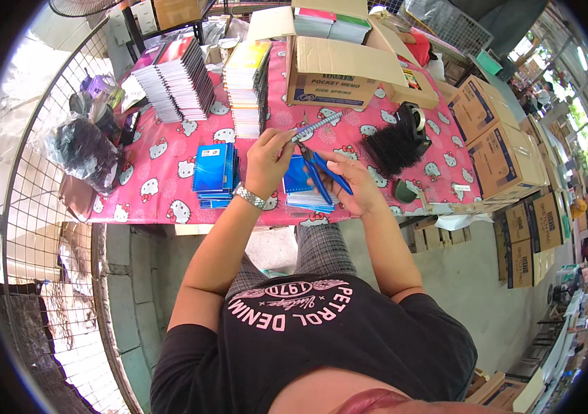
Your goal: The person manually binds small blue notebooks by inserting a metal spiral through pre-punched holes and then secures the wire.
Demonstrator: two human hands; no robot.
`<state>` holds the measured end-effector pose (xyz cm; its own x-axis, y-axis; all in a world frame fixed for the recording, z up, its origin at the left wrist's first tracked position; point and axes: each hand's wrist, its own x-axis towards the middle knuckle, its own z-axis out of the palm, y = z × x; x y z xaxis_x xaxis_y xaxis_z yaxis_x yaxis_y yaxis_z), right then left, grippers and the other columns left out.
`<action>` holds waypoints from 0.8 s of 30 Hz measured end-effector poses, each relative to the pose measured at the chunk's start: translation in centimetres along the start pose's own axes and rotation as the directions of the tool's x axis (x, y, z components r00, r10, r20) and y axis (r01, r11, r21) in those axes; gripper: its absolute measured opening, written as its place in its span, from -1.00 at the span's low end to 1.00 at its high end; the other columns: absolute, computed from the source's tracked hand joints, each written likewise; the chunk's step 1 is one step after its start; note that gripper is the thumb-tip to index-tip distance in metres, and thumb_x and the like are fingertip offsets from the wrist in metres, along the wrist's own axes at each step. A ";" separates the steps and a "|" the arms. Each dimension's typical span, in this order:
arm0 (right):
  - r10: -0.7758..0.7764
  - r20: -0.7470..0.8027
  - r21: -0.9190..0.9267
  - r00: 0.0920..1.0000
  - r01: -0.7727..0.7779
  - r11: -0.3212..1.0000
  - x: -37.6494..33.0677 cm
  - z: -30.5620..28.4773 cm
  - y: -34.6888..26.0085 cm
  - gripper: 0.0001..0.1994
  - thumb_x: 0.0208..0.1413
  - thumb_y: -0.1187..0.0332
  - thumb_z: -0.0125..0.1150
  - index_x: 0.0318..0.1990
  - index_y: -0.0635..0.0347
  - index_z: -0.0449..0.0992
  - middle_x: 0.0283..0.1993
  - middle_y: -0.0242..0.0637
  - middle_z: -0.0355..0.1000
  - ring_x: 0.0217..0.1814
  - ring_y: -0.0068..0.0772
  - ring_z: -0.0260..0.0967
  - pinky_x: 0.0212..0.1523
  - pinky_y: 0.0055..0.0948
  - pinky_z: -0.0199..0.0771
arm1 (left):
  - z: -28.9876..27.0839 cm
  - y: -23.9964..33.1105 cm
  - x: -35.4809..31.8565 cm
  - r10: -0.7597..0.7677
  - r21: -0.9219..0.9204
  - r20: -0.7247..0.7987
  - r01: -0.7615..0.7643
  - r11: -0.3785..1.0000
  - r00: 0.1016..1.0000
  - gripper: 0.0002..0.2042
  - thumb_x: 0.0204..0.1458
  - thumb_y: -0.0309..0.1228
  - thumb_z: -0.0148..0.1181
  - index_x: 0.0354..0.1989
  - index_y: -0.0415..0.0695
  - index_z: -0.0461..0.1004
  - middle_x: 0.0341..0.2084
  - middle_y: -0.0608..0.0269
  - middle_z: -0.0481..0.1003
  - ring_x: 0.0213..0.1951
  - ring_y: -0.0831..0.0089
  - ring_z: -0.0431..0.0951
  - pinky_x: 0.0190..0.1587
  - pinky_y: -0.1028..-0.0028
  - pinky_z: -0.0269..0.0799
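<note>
Your left hand is pinching wire-spiral notebook, fingers closing on it, holding it over pink desk. Your right hand is gripping blue-handled pliers, fingers curling round handles; tips are sitting close to notebook. Blue notebook stack is lying under pliers.

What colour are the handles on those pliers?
The pliers' handles are blue, showing best in the head view.

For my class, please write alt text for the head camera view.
The left hand holds a spiral-bound notebook while the right hand holds blue-handled pliers near its end. Notebook stacks and an open cardboard box stand on a pink patterned tablecloth.
</note>
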<state>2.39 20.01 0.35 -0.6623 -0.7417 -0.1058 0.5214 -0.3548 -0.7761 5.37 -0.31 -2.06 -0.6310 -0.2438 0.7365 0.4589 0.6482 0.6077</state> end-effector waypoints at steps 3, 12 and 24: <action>-0.414 -0.120 -0.517 0.903 0.299 0.802 0.7 -4.1 0.0 -0.56 0.11 0.48 0.19 0.18 0.29 0.40 -0.01 -0.21 0.50 -0.03 -0.36 0.48 0.04 -0.39 0.46 | -1.8 -0.5 2.5 -0.096 0.007 0.062 0.096 0.995 0.993 -0.82 -0.04 -0.56 0.23 -0.23 -0.21 0.51 -0.31 0.06 0.52 -0.24 0.06 0.54 -0.22 0.26 0.48; -0.552 -0.237 -0.935 0.800 -0.342 -0.094 1.7 -23.7 7.5 -0.58 -0.07 0.26 0.33 -0.01 0.16 0.52 -0.04 -0.01 0.47 0.00 0.06 0.43 -0.02 -0.09 0.46 | -7.8 -12.0 4.6 -0.464 0.790 0.411 -0.053 0.611 0.785 -0.83 0.05 -0.37 0.03 -0.25 -0.08 0.51 -0.28 0.14 0.54 -0.07 0.15 0.50 -0.07 0.09 0.34; -0.588 -0.171 -0.636 0.791 -0.544 -0.547 4.9 -28.7 1.7 -0.78 -0.01 0.31 0.24 -0.19 0.12 0.52 -0.23 -0.13 0.47 -0.11 -0.02 0.48 -0.10 -0.12 0.53 | 2.8 0.6 -2.0 0.174 0.182 0.656 -0.377 0.908 0.735 -0.76 -0.05 -0.37 0.25 -0.19 -0.11 0.51 -0.15 0.20 0.48 -0.02 0.19 0.44 -0.01 0.21 0.41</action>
<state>-15.43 32.06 -19.30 -0.9220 -0.2809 0.2665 -0.2673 0.9597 0.0868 5.12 2.61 -4.00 -0.7940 0.4065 0.4519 0.5407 0.8120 0.2196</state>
